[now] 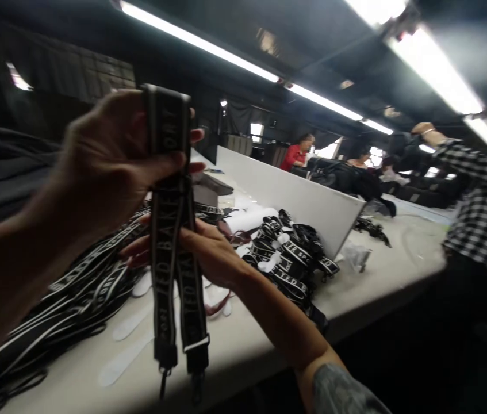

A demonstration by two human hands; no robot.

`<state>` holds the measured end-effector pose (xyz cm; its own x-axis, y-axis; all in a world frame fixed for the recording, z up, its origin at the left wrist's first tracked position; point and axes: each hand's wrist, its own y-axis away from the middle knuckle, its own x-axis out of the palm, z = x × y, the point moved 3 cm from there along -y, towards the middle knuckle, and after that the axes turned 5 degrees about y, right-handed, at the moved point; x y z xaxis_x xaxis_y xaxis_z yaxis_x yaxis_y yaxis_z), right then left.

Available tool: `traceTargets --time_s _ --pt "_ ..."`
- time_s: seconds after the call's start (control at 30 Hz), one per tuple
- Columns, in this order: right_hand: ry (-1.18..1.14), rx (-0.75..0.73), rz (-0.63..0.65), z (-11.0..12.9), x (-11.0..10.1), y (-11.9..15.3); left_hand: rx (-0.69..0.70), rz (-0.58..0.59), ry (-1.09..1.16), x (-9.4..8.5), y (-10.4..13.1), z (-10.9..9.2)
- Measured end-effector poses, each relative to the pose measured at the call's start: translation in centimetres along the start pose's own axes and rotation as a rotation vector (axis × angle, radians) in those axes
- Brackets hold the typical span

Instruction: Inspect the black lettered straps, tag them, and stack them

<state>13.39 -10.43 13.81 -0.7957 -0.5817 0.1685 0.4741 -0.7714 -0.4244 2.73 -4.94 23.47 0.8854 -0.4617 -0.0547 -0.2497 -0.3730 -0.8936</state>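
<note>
A black bag strap (pixel 165 230) with pale edge stripes and lettering hangs folded in front of me, its two clip ends down. My left hand (pixel 118 149) grips it near the top fold, thumb across the front. Lower down, my right hand (pixel 209 247) closes round the strap's middle, its fingers showing behind on the left. Below the strap, several white paper-like strips (pixel 126 353) lie on the table. Many similar straps (pixel 96 282) are spread at the left, and a heap of bundled straps (pixel 290 259) with white bands sits to the right.
A low white divider (pixel 286 184) runs along the table (pixel 372 276). A clear plastic bag (pixel 353 253) lies by its near end. On the right stands a person in a checked shirt (pixel 484 201), one arm raised. Another person in red (pixel 295 155) is farther back, near dark bags (pixel 342 175).
</note>
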Motion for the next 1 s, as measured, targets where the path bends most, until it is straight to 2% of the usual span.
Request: traceTargets --time_s 0.07,0.13,0.3,0.37,0.43,0.5,0.67,0.77,0.9,1.0 --pt "-0.064 0.003 -0.005 -0.6 -0.6 -0.2 0.054 -0.012 -0.047 0.7 0.1 -0.2" --pt "-0.072 0.035 -0.005 -1.6 -0.9 -0.3 0.067 -0.052 0.026 1.1 0.0 0.0" --pt "-0.058 0.065 -0.022 -3.0 -0.5 -0.2 -0.066 -0.267 0.217 0.6 -0.3 1.0" --pt "-0.071 0.063 -0.037 -3.2 -0.6 -0.4 -0.103 -0.301 0.235 0.4 -0.4 1.4" --pt "-0.083 0.046 -0.062 -3.3 -1.0 -0.8 -0.176 -0.283 0.269 0.5 -0.3 2.1" --pt "-0.094 0.007 -0.085 -3.3 -1.5 -1.2 -0.186 -0.236 0.251 0.7 -0.1 2.6" --pt "-0.161 -0.018 -0.087 -3.1 -2.2 -1.4 0.053 -0.065 -0.014 1.5 0.7 2.5" --pt "-0.176 0.039 -0.129 -3.0 -2.3 -1.4 0.084 0.025 -0.080 1.6 0.8 2.2" --pt "-0.157 0.028 -0.124 -2.5 -2.2 -1.1 0.057 0.078 -0.132 1.8 0.7 1.6" --pt "-0.158 -0.015 -0.071 -2.4 -1.8 -0.5 -0.042 0.080 -0.120 2.1 0.8 1.4"
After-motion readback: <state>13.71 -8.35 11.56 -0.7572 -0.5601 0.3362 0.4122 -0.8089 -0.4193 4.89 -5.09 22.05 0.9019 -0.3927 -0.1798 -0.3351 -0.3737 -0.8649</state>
